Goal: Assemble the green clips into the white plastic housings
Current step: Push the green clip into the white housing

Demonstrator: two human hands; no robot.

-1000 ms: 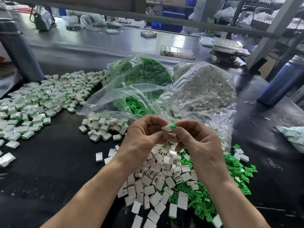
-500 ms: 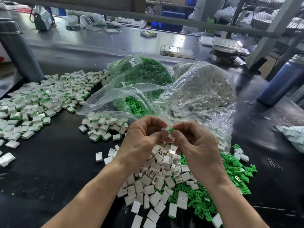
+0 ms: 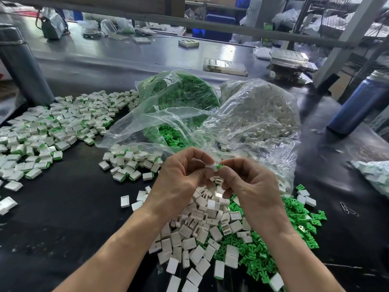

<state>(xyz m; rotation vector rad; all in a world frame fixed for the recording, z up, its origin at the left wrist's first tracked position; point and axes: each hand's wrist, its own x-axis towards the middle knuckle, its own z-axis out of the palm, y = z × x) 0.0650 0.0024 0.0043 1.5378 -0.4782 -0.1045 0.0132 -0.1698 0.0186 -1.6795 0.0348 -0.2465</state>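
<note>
- The left hand (image 3: 179,178) is curled, its thumb and fingertips pinching a small white housing (image 3: 211,167) held up above the table (image 3: 63,218).
- The right hand (image 3: 250,186) is curled too, pinching a green clip (image 3: 220,166) that touches the right end of that housing; how far the clip sits inside cannot be told.
- Right below the hands lies a heap of loose white housings (image 3: 197,234), and touching its right side a spread of loose green clips (image 3: 263,256).
- Behind the hands lie two clear plastic bags side by side: the left bag (image 3: 179,95) holds green clips, the right bag (image 3: 263,114) holds white housings.
- A small cluster of white pieces with green edges (image 3: 130,163) lies left of the hands, and a far larger spread of the same pieces (image 3: 52,131) covers the left of the table.
- A blue bottle (image 3: 357,106) stands at the far right, and two paper clips (image 3: 348,209) lie near the right edge.
</note>
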